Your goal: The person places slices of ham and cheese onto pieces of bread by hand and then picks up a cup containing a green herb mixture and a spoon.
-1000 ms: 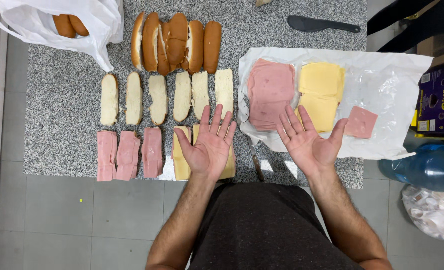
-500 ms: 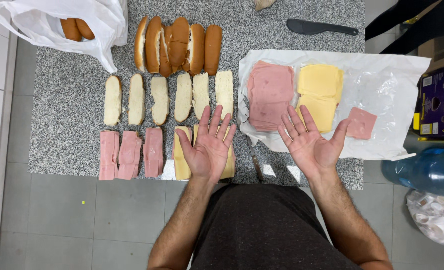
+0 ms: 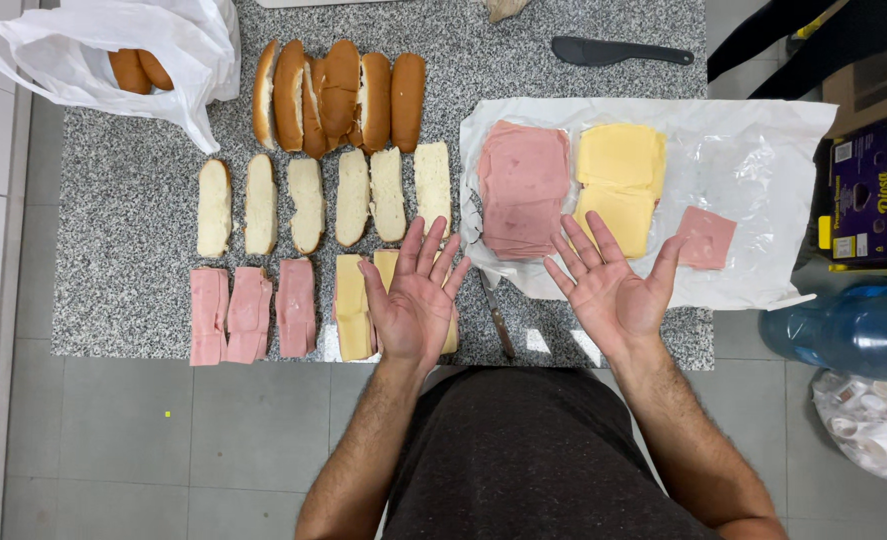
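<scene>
Both hands are spread flat, palms up, holding nothing; the left hand (image 3: 415,298) hovers over the pale yellow cheese-topped bread halves (image 3: 351,306). The right hand (image 3: 611,288) floats above the crinkled white plastic sheet (image 3: 763,180) beside the stacked pink ham slices (image 3: 523,188)

Kitchen: speckled granite counter (image 3: 113,200), split bread rolls (image 3: 308,205), knife (image 3: 618,50).

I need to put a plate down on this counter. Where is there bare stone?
Bare stone lies between the rolls and the black knife, and in a patch left of the bread halves, below the bag. The front edge is crowded: ham-topped pieces, cheese-topped pieces, both hands, and the wrapper.
</scene>
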